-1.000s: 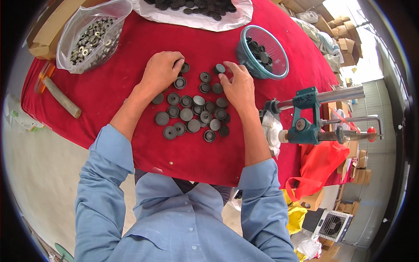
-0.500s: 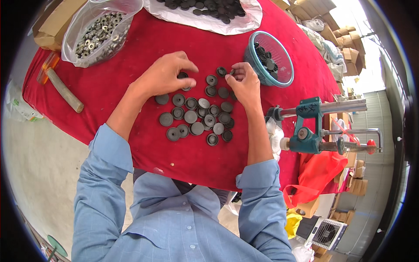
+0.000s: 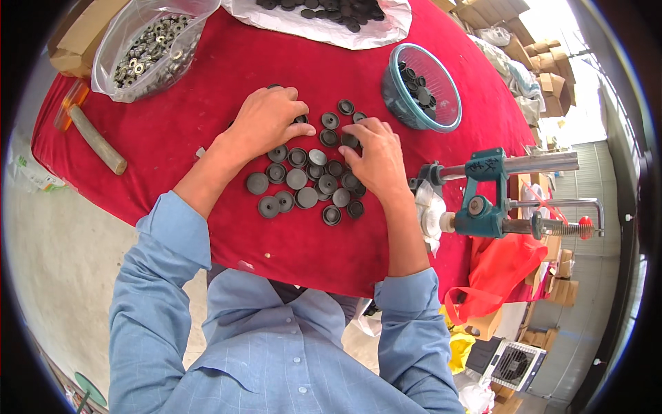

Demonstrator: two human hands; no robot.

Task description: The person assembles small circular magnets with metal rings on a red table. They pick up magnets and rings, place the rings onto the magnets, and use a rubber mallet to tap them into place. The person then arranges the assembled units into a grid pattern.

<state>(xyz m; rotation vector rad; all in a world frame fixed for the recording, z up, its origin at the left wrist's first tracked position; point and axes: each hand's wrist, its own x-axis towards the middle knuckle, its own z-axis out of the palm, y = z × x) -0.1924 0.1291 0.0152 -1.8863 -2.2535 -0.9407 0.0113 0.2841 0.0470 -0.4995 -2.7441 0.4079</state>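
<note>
Dark round caps [image 3: 297,179] lay in a loose cluster on the red cloth [image 3: 310,259], between and below the two hands, some showing a smooth flat face, others a raised rim with a small hub inside. A few sat a little apart, farther up the cloth, between the fingers of one hand and the other.

The left hand [image 3: 267,123] reached over the upper left of the group, its thumb and forefinger curved apart with a cap partly visible between them; whether they gripped it, I could not tell. The right hand [image 3: 378,157] was at the upper right, thumb and forefinger parted on either side of another cap, and contact there was likewise unclear.

Beyond the right hand stood a blue-green plastic basket [image 3: 398,102] with more caps inside. At the far edge, a white sheet [image 3: 372,36] bore a heap of dark discs [image 3: 331,14]. On the left were a clear bag [image 3: 103,72] of small metal parts [image 3: 162,48], a cardboard box [image 3: 81,41] and a hammer [image 3: 98,140] with a wooden handle. To the right stood a green hand press [image 3: 483,224], with a red bag [image 3: 500,269] near it.
</note>
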